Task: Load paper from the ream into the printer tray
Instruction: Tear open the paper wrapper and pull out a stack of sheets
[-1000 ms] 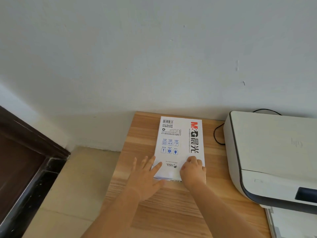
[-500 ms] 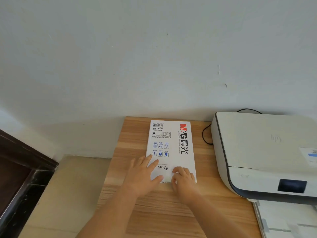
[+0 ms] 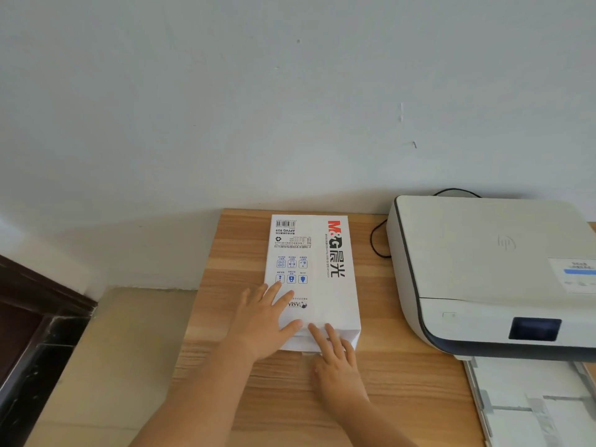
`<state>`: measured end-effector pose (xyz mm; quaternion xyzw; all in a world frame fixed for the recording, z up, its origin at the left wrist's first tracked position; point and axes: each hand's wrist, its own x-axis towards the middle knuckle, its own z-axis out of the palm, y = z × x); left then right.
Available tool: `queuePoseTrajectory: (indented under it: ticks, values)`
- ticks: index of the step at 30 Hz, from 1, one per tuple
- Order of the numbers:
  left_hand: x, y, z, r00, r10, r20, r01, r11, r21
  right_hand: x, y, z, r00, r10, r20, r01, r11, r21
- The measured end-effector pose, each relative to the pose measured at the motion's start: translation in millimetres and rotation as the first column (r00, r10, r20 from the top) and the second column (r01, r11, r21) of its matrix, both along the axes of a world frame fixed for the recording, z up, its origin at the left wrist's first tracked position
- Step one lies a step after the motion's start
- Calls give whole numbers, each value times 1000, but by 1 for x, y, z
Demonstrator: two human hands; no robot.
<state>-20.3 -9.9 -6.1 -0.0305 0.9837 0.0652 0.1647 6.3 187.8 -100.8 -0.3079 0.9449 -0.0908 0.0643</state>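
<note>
- A wrapped ream (image 3: 314, 279) lies flat near the tabletop's (image 3: 403, 391) back edge, left of the printer (image 3: 483, 272).
- The left hand (image 3: 263, 322) presses flat on the ream's near left corner, fingers spread.
- The right hand (image 3: 337, 362) has its fingers extended on the ream's near end flap, gripping nothing.
- The printer tray (image 3: 532, 401) juts out at the right edge.

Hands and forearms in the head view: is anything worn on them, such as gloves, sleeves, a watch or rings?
Nothing worn shows. The left hand and right hand are bare, with no gloves, and no rings are visible on the fingers. Both forearms are uncovered down to the frame's bottom edge: no sleeve cuff, watch or bracelet. Any sleeve would lie out of view.
</note>
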Motion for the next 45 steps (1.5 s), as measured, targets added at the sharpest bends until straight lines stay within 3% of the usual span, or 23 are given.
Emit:
queuePoseTrajectory:
  ticks: [4,7,11,18,23,28,37,45]
  values:
    - [0,-3,-1,1000,7,6,-7,1000,7,-5,12,12,999,-25,-32,19,987,-162]
    - [0,-5,0,1000,13,5,-13,1000,21,-21,24,25,966,-257,26,253,923,-291]
    - [3,-5,1,1000,13,7,-13,999,30,-41,36,28,858,-480,182,508,845,-169]
    - [13,-7,-1,999,27,29,-28,999,19,-47,40,11,830,-510,226,532,845,-47]
    - [14,-10,-9,999,37,35,-38,999,15,-48,48,13,718,-546,431,644,757,-115]
    - [10,-1,-10,999,17,33,-18,1000,15,-51,57,7,712,-541,447,644,757,-110]
    - [-6,8,-17,1000,-2,22,2,1000,-10,-42,75,7,836,-494,239,526,846,-92]
    - [-8,14,-30,1000,8,30,-7,1000,-24,-44,75,10,876,-455,161,468,882,-52]
